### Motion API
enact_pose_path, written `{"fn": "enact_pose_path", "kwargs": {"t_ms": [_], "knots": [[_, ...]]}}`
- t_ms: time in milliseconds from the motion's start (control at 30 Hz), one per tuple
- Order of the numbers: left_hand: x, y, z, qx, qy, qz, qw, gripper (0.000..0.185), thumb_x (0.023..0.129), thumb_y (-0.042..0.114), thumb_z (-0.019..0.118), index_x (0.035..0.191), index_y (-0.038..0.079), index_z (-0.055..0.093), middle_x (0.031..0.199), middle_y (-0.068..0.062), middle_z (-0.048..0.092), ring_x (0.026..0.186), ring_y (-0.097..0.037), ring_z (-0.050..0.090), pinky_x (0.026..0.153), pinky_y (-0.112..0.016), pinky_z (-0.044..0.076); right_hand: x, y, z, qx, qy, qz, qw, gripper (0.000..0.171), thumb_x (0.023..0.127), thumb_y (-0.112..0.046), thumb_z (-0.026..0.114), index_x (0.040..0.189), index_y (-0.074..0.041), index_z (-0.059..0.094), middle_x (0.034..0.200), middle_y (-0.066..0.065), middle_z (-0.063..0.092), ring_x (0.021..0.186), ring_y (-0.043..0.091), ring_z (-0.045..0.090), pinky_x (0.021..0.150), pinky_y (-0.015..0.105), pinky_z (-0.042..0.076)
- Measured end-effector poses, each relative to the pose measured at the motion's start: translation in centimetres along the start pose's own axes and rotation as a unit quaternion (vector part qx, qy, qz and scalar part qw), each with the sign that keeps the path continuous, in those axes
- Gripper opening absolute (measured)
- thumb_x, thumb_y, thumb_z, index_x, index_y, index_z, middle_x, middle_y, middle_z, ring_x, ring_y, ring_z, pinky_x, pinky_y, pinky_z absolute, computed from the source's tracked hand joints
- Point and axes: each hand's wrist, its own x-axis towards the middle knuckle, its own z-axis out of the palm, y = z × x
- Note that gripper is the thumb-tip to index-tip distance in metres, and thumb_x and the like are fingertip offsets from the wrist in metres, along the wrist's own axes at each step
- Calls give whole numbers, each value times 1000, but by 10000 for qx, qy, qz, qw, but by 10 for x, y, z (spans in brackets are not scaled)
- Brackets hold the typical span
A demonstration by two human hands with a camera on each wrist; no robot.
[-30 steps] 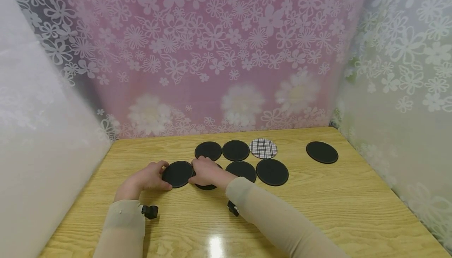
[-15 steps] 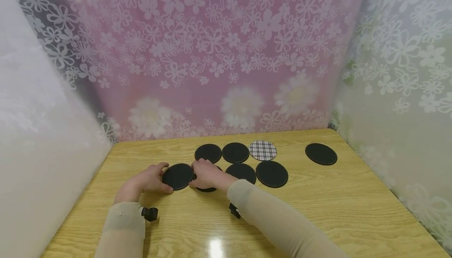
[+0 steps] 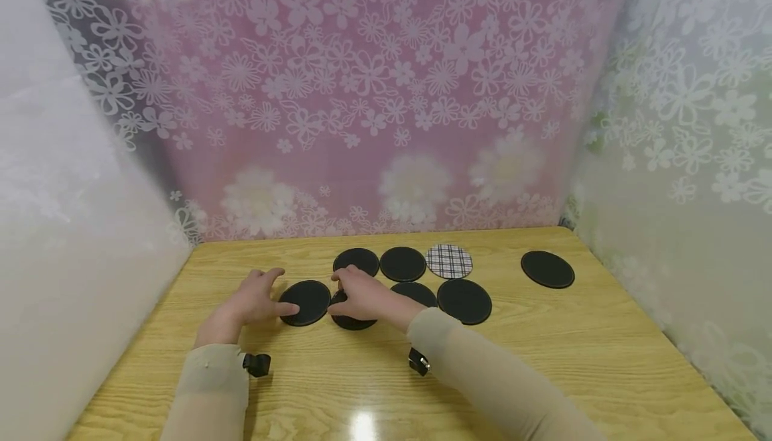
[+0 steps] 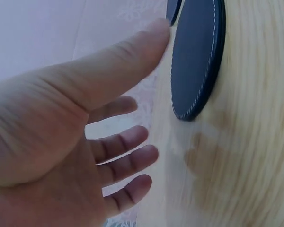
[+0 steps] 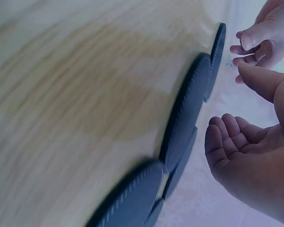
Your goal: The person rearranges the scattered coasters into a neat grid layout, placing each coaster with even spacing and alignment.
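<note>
My left hand (image 3: 250,301) hovers at the left edge of the leftmost black round coaster (image 3: 310,303), its thumb overlapping the disc in the head view. In the left wrist view its fingers (image 4: 128,163) are spread and loosely bent, holding nothing, beside the coaster's stitched rim. Over the neighbouring black coaster (image 3: 352,320), partly hidden beneath it, is my right hand (image 3: 370,297). The right wrist view shows that hand's thumb and fingers (image 5: 234,137) apart, with nothing between them. Those two coasters lie flat, edge to edge, in the front row.
More black coasters continue the front row rightward (image 3: 464,301) and form a back row (image 3: 403,264), which ends in a plaid coaster (image 3: 449,261). A separate black coaster (image 3: 547,269) lies far right. The wooden table (image 3: 313,387) has patterned curtains (image 3: 386,126) around it.
Both hands have let go of the leftmost coaster and lifted slightly off it. The right hand has shifted a little to the right; the coasters stay in their places.
</note>
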Motion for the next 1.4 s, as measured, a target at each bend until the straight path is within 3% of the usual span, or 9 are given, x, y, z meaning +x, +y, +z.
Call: {"fn": "enact_pose_path", "kwargs": {"t_ms": [200, 367, 667, 767, 967, 1400], "knots": [[4, 9, 2, 81, 295, 294, 9991, 99, 100, 48, 84, 168, -5, 35, 161, -43, 36, 146, -62, 41, 111, -74, 43, -22, 15, -18, 238, 126, 68, 9996, 71, 105, -36, 80, 162, -5, 51, 142, 11, 59, 125, 23, 63, 103, 42, 55], [4, 19, 5, 180, 348, 488, 9980, 96, 101, 47, 82, 168, -4, 36, 161, -42, 38, 147, -62, 41, 113, -74, 41, -45, 32, -35, 326, 165, 130, 9992, 78, 106, -37, 78, 168, -6, 42, 154, 15, 53, 137, 29, 60, 109, 48, 53], [10, 39, 16, 359, 651, 754, 9944, 87, 105, 43, 78, 168, -3, 38, 164, -37, 40, 150, -59, 41, 117, -73, 38, -87, 69, -57, 355, 262, 404, 9982, 88, 107, -41, 77, 174, -8, 31, 177, 21, 30, 161, 41, 34, 124, 61, 38], [12, 45, 20, 443, 808, 866, 9920, 84, 106, 40, 78, 167, -4, 40, 164, -35, 42, 150, -57, 41, 118, -72, 37, -99, 85, -62, 241, 332, 557, 9976, 89, 107, -43, 76, 175, -8, 29, 177, 24, 28, 163, 44, 30, 124, 64, 35], [17, 58, 27, 534, 1002, 1057, 9879, 81, 106, 39, 77, 167, -3, 42, 165, -33, 43, 151, -56, 41, 120, -72, 35, -125, 114, -71, -282, 702, 680, 9948, 90, 106, -41, 77, 172, -2, 32, 173, 28, 34, 159, 49, 35, 123, 67, 35], [26, 92, 39, 629, 1154, 1107, 9851, 82, 106, 44, 76, 168, 1, 42, 168, -31, 39, 156, -54, 36, 125, -71, 27, -179, 158, -92, -801, 1429, 950, 9819, 89, 105, -39, 78, 168, 7, 35, 167, 35, 38, 151, 59, 40, 119, 73, 35]]}}
